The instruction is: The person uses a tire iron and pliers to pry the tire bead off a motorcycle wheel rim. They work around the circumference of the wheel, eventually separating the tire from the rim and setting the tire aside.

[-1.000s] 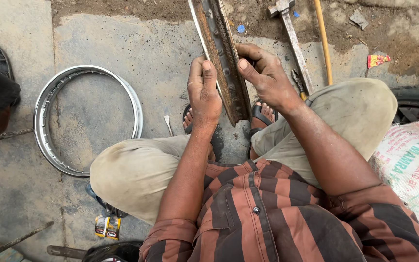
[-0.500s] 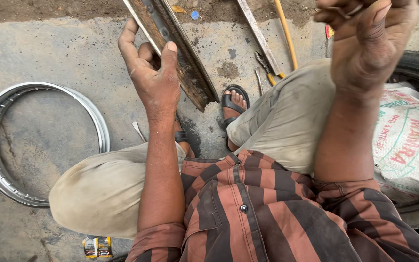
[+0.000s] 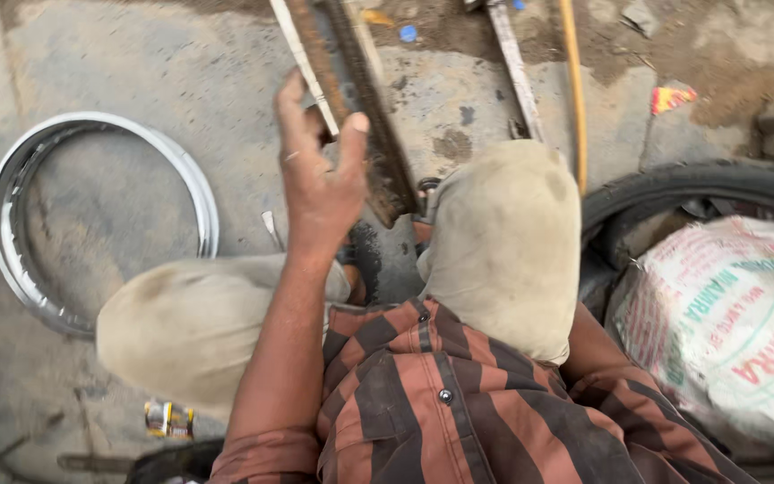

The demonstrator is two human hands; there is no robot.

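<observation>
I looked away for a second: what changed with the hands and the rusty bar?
The right hand let go of the rusty metal bar and has gone out of view. The left hand kept its grip on it. The wheel rim stayed on the ground.

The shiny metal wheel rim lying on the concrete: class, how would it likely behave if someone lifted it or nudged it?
The wheel rim looks like thin polished metal, so probably stiff and fairly light for its size. Lying flat on the concrete floor, it should slide rather than roll; stood on edge, it would likely roll. Its smooth surface may be slippery.
</observation>
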